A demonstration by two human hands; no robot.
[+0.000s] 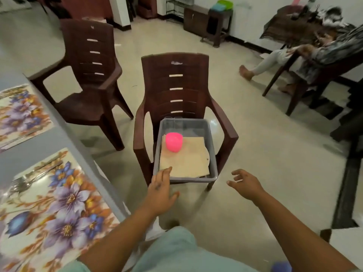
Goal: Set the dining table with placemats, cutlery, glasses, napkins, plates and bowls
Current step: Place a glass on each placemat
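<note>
Grey tub [213, 154] set on a chair [176, 79], pink cup [174, 142] and napkins [184, 160] held inside, left hand [160, 190] spread at its near rim, right hand [245, 185] loosely opened beside, nothing gripped.

Probably a home dining room: plastic chairs [174, 99], floral placemats [57, 203].

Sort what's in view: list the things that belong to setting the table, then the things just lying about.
For the job:
floral placemats on the grey table
steel forks
grey plastic tub on the brown chair
pink plastic cup
beige napkins
left hand at the tub's rim

Lying about:
empty brown plastic chair
dark wooden stool
</note>
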